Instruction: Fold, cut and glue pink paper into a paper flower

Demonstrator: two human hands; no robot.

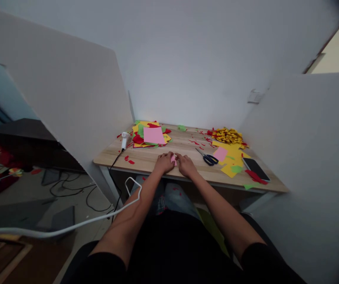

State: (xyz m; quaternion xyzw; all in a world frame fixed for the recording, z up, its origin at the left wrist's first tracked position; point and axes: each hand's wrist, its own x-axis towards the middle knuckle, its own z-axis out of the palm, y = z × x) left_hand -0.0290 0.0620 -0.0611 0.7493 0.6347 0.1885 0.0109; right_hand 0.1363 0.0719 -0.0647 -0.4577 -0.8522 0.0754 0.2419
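My left hand [164, 162] and my right hand [186, 165] meet near the front edge of a wooden desk [151, 157]. Both are closed on a small pink piece of paper [173, 159] pinched between their fingers. Only a sliver of the pink paper shows between the hands. Black-handled scissors [207, 157] lie just right of my right hand. A pink sheet [153, 135] tops a pile of yellow, red and green paper [140, 138] behind my left hand.
A heap of yellow-and-red folded pieces [228, 135] sits at the back right, with yellow sheets [231, 157] and a pink square [220, 153] in front. A black phone [256, 169] lies at the right edge. A white device [124, 139] with a cable stands left. White partitions flank the desk.
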